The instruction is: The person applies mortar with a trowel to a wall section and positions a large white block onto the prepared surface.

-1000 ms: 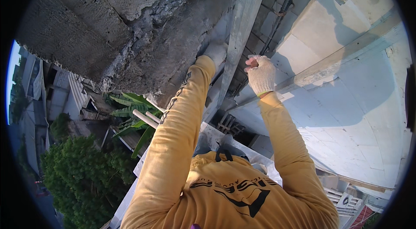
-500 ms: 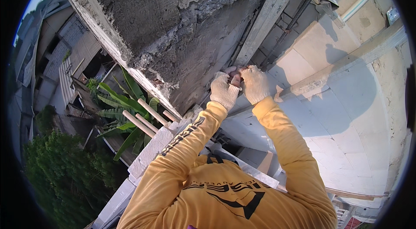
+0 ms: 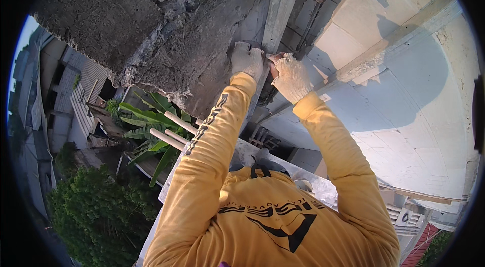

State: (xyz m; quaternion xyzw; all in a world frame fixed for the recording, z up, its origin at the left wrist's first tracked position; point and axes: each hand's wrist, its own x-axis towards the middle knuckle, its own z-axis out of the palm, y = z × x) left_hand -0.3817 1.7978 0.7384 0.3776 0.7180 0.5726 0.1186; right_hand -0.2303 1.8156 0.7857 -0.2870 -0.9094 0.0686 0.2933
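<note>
My left hand (image 3: 247,60), in a cream knit glove with bare fingertips, is closed at the left edge of a pale upright post (image 3: 284,7), against the rough concrete wall (image 3: 202,34). My right hand (image 3: 292,76), gloved the same way, is closed at the right side of that post, its thumb and fingers curled together. What either hand holds is hidden or too small to make out. A narrow strip of the post shows between the hands and runs on below them.
Ribbed steel bars (image 3: 319,7) rise in the gap right of the post. Pale block wall (image 3: 394,100) spreads on the right, crossed by a ledge (image 3: 374,60). Round wooden poles (image 3: 177,123) jut out at the left, above a drop with banana leaves (image 3: 146,115) and a tree (image 3: 96,206).
My hands have come apart from a close pair and now sit on either side of the post. The view has shifted, with the wall and post now further left.
</note>
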